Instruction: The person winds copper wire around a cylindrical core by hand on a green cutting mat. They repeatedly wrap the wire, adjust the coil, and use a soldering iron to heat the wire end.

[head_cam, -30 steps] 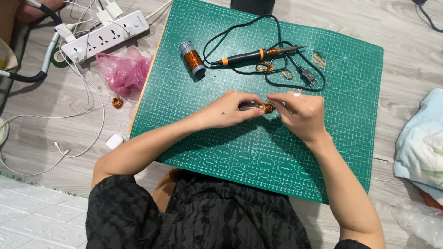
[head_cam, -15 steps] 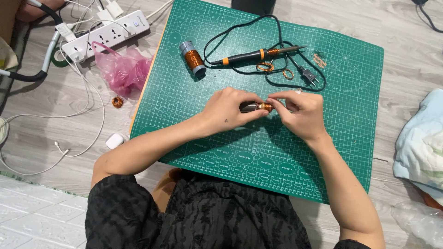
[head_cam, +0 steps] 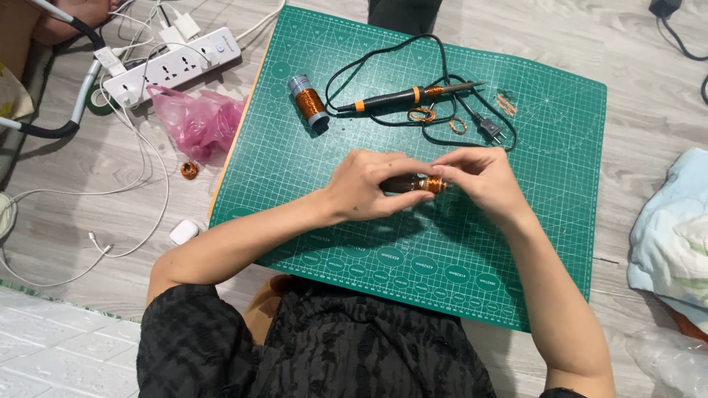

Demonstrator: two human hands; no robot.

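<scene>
Our left hand (head_cam: 369,184) and right hand (head_cam: 483,180) pinch a dark rod wound with copper wire (head_cam: 420,183). Beyond it on the green cutting mat (head_cam: 310,199) lie a soldering iron (head_cam: 405,96) and a copper wire spool (head_cam: 308,101).

hands 2 (head_cam: 372,188) | wire spool 1 (head_cam: 307,101) | solder iron 1 (head_cam: 402,96) | pwr strip 1 (head_cam: 173,65)

Green cutting mat (head_cam: 310,191) on a wooden floor. Left hand (head_cam: 369,186) grips a dark cylindrical piece (head_cam: 402,183); right hand (head_cam: 483,177) pinches the copper wire coil (head_cam: 434,184) wound at its end. On the mat: spool of copper wire (head_cam: 307,101), soldering iron (head_cam: 404,96) with black cord, small wire loops (head_cam: 423,114). Beside the mat: white power strip (head_cam: 173,65), pink plastic bag (head_cam: 195,118).
</scene>
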